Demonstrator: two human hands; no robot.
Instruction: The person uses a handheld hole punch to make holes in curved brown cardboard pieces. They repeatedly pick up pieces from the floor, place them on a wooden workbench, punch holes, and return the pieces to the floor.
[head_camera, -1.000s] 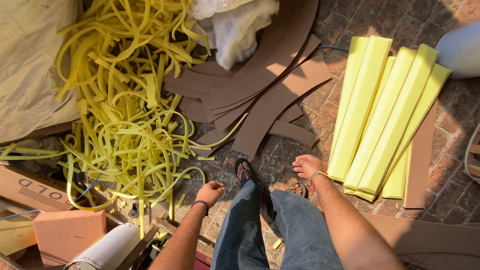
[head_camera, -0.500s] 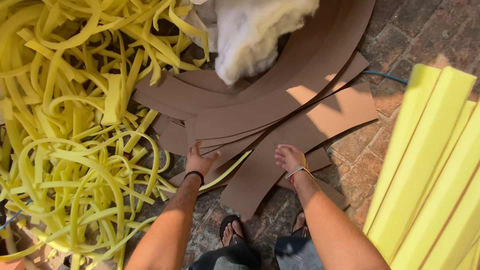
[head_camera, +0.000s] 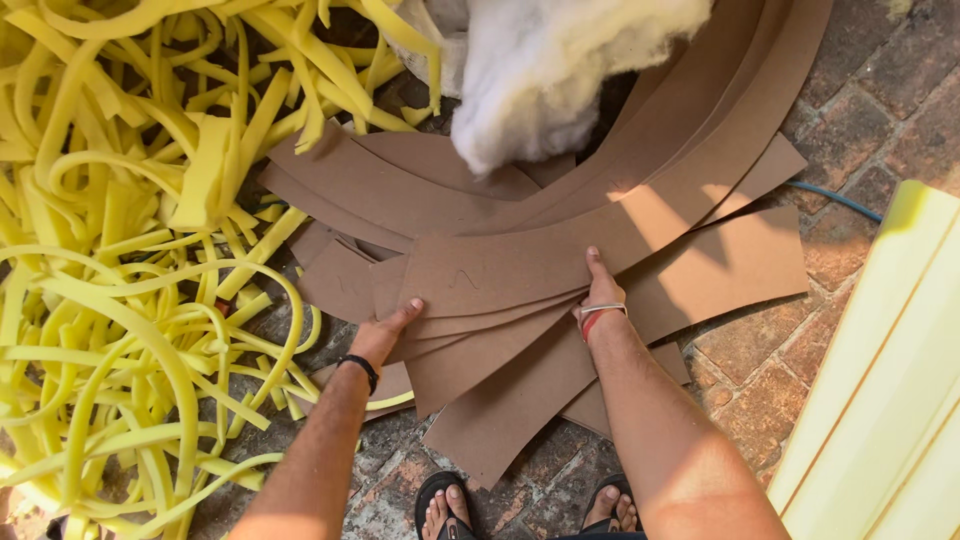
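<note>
Left hand (head_camera: 385, 335) and right hand (head_camera: 603, 290) gripping opposite ends of top cardboard strip (head_camera: 500, 275)

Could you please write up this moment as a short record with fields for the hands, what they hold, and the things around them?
left hand: gripping the left edge of the top cardboard strip, thumb on top
right hand: gripping the same strip at its lower edge, thumb on top
stack: curved brown cardboard strips fanned out on the brick floor
left side: tangle of yellow foam strips
top: white fibre stuffing lying over the cardboard
right side: pale yellow foam slabs
wrists: black band on the left, red and white band on the right
feet: in sandals, bottom edge
</note>
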